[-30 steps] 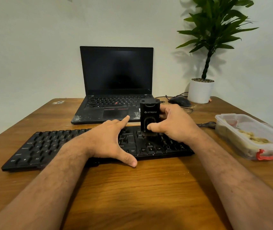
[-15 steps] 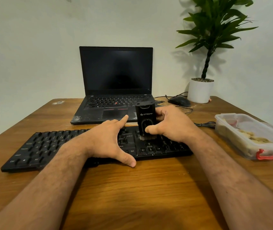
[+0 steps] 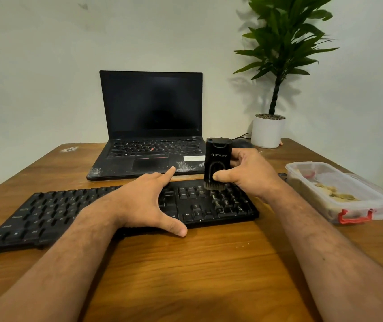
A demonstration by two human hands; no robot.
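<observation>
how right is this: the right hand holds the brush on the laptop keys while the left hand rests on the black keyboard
Wrong spot: the head view shows the right hand holding the brush on the black keyboard, not the laptop keys; the left hand rests there.

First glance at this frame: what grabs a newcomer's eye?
The right hand grips a black brush, bristles down on the right end of the black keyboard. The left hand rests spread on the keyboard beside it. Behind sit an open dark laptop and, far right, a potted plant.
</observation>
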